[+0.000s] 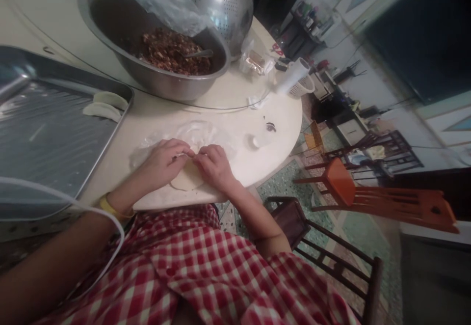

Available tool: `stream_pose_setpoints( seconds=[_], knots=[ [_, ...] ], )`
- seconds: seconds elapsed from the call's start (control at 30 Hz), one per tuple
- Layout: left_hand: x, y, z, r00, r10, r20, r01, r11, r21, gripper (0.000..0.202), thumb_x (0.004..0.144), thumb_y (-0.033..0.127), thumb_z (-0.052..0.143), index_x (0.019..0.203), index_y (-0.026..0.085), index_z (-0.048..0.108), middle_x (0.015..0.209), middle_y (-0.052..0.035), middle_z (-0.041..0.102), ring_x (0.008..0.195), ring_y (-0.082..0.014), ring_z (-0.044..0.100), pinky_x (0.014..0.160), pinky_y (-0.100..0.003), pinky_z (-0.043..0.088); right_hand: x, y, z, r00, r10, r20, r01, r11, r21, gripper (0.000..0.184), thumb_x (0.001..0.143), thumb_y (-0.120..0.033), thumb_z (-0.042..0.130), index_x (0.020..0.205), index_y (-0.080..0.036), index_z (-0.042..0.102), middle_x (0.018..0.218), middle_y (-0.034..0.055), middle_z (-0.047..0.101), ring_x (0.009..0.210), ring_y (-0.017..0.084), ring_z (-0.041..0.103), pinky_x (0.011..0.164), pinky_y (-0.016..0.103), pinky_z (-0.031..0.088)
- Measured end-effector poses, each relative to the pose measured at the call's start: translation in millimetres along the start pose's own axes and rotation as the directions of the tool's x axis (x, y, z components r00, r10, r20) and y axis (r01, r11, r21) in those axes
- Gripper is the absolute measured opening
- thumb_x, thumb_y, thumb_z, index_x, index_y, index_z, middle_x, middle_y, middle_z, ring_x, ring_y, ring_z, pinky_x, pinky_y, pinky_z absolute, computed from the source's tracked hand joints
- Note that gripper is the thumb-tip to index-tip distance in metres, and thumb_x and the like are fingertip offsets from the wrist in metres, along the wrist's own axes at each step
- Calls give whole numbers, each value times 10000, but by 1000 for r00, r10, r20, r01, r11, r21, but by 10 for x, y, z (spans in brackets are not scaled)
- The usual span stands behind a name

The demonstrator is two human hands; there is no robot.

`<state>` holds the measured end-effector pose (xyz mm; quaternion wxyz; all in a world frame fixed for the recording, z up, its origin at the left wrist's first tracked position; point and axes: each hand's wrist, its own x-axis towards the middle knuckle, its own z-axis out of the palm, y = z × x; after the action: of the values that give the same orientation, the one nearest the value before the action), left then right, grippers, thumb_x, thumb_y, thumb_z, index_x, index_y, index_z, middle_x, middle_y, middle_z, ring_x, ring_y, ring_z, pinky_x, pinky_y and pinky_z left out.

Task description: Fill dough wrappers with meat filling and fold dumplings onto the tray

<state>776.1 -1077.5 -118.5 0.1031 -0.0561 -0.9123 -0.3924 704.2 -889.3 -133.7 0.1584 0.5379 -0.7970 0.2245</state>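
Observation:
My left hand (167, 160) and my right hand (213, 165) meet near the front of the table, fingers bent and tips pinched together. Between and below them shows a round, pale dumpling wrapper (187, 176); the fingertips close on its far edge, partly hiding it. A crumpled clear plastic bag (198, 131) lies just beyond the hands. On the metal tray (69, 143) at the left rest a few folded dumplings (105, 108). Past the bag, a large steel bowl (172, 85) holds brown chopped filling (165, 50) with a spoon (200, 54) in it.
A perforated steel colander (235, 11) stands behind the bowl. At right are a plastic-wrapped packet (255, 62), a white roll (296, 74), a basket (303, 87) and a small white cap-like piece (254, 141). Chairs (338, 182) stand beyond the table's edge. A white cable (69, 198) crosses my left arm.

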Motion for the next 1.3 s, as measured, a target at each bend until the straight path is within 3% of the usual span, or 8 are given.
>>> stream_pose_setpoints(
  seconds=[0.23, 0.37, 0.5, 0.73, 0.93, 1.03, 1.13, 1.3],
  knots=[
    [-45, 6, 79, 999, -45, 1, 44, 984, 170, 357, 874, 279, 393, 872, 244, 749, 1124, -74, 702, 1105, -278, 580, 979, -468, 431, -175, 12, 4, 993, -61, 101, 57, 997, 45, 178, 994, -120, 531, 1016, -217, 678, 1023, 78, 625, 953, 186, 565, 880, 358, 483],
    [-69, 22, 110, 998, -55, -26, 59, 975, 213, 345, 858, 254, 415, 855, 259, 760, 1120, -84, 702, 1073, -294, 575, 925, -477, 422, -277, -67, -46, 990, -128, 55, 125, 990, 60, 163, 994, -132, 529, 996, -214, 670, 1046, 85, 661, 1008, 191, 598, 887, 368, 508],
    [-101, 2, 69, 997, -42, -63, 54, 980, 191, 354, 882, 261, 408, 896, 263, 762, 1136, -72, 707, 1070, -284, 580, 935, -463, 420, -306, -136, -75, 980, -179, -83, 182, 983, 36, 171, 1001, -140, 499, 956, -192, 656, 1065, 105, 703, 1044, 195, 626, 888, 370, 540],
    [-317, -28, 6, 998, 17, -61, -6, 984, 176, 313, 912, 419, 489, 972, 262, 753, 1111, -79, 710, 1099, -294, 603, 980, -461, 414, -228, -188, -91, 1000, -3, -24, 6, 990, 138, 257, 1050, -198, 367, 994, -208, 618, 933, 75, 737, 864, 158, 686, 792, 330, 581],
    [-408, 40, 2, 991, 63, -117, -25, 952, 306, 363, 971, 430, 430, 841, 273, 730, 1012, -70, 711, 967, -281, 576, 839, -425, 387, -169, -270, -166, 993, -57, -104, 65, 995, 79, 349, 1064, -410, 405, 1170, -143, 603, 1017, 114, 738, 939, 168, 679, 822, 300, 576],
    [-426, 93, -9, 983, 102, -156, -54, 957, 283, 372, 978, 442, 426, 843, 257, 719, 994, -85, 711, 962, -287, 571, 842, -430, 375, -169, -290, -162, 996, -68, -65, 70, 997, 17, 271, 1055, -331, 439, 1130, -144, 621, 1037, 119, 733, 927, 173, 663, 824, 330, 573],
    [-419, 142, -22, 983, 83, -163, -43, 971, 236, 349, 958, 435, 443, 824, 243, 702, 956, -95, 714, 949, -292, 580, 875, -442, 382, -187, -318, -177, 999, -46, -25, 45, 999, -31, 206, 1031, -246, 465, 1103, -150, 632, 1044, 123, 726, 905, 182, 655, 802, 346, 568],
    [-366, 232, -38, 998, -13, -67, 21, 994, 106, 304, 908, 407, 430, 793, 234, 652, 870, -81, 722, 887, -267, 609, 897, -421, 425, -223, -400, -159, 996, 32, -80, -36, 998, -55, 346, 980, -441, 570, 1113, -129, 636, 1060, 152, 703, 966, 229, 641, 852, 379, 546]
  ],
)
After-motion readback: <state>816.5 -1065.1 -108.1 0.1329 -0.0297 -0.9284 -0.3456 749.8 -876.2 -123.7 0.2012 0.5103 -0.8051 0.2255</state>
